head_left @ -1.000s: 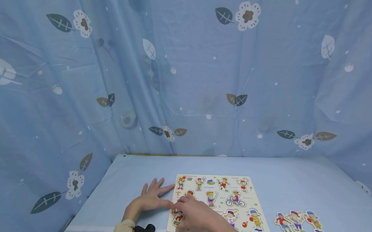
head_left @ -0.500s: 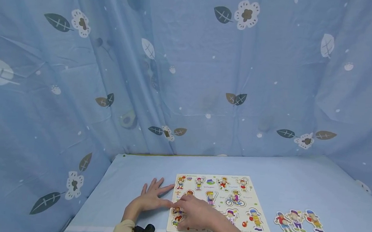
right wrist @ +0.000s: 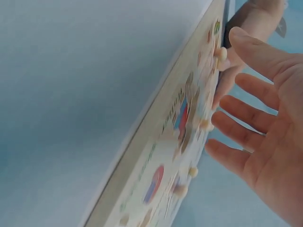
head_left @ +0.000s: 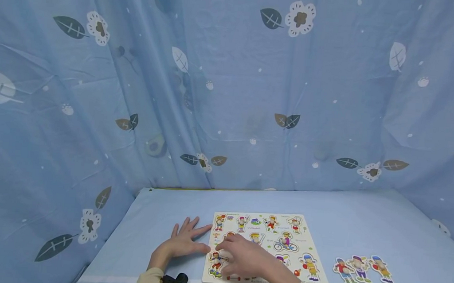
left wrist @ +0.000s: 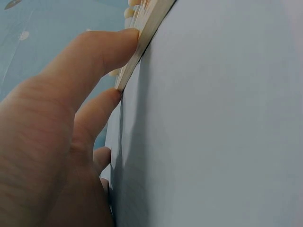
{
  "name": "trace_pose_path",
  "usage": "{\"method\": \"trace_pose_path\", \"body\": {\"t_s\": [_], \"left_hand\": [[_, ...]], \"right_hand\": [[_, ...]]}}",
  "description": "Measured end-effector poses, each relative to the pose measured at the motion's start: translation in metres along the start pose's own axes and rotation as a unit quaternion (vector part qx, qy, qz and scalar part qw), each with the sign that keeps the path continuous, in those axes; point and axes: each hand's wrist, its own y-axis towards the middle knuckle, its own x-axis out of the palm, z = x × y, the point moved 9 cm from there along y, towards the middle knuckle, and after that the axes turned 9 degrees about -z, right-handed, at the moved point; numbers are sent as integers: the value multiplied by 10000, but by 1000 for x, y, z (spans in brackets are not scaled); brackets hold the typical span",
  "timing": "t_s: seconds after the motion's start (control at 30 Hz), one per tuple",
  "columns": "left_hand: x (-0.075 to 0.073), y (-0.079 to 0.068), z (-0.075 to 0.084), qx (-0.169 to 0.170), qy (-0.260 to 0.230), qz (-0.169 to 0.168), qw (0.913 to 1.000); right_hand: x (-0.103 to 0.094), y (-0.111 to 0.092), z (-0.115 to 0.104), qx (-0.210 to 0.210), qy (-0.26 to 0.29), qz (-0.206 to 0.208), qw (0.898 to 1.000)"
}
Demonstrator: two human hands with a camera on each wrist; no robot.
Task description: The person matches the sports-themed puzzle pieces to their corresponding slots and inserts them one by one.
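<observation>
A wooden knob puzzle board [head_left: 297,258] printed with sports figures lies flat on the table. My left hand [head_left: 182,243] has its fingers spread on the table, with the thumb and index finger touching the board's left edge; the left wrist view shows these fingertips against that edge [left wrist: 150,35]. Over the lower part of the board hovers my right hand [head_left: 247,258], fingers loosely extended and holding nothing. A skater piece [head_left: 216,265] sits at the board's lower left, just beside my right hand. Round wooden knobs [right wrist: 180,190] stick up near my right fingers, which hide some of the lower middle figures.
To the right of the board lie three loose puzzle pieces: a red-shirted figure [head_left: 345,271], a purple-capped one [head_left: 360,268] and a blue-capped one [head_left: 381,269]. A blue patterned curtain [head_left: 247,90] hangs behind the table [head_left: 174,204].
My right hand has drawn back slightly to the right, off the skater piece, which now shows fully. My left hand stays in place at the board's edge.
</observation>
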Motion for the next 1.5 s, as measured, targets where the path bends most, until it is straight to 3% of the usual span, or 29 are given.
{"method": "trace_pose_path", "body": {"t_s": [0.5,0.9,1.27,1.5], "left_hand": [[2,5,0,-43,-28,-42,10000],[3,2,-6,-155,-4,-44,9999],[3,5,-9,-196,-51,42,9998],[5,5,-8,-203,-26,52,9998]], "right_hand": [[-20,-65,40,-60,222,599,9979],[-28,-99,67,112,473,592,9971],[-38,-133,104,480,535,764,9945],[-39,-156,133,993,593,782,9902]]}}
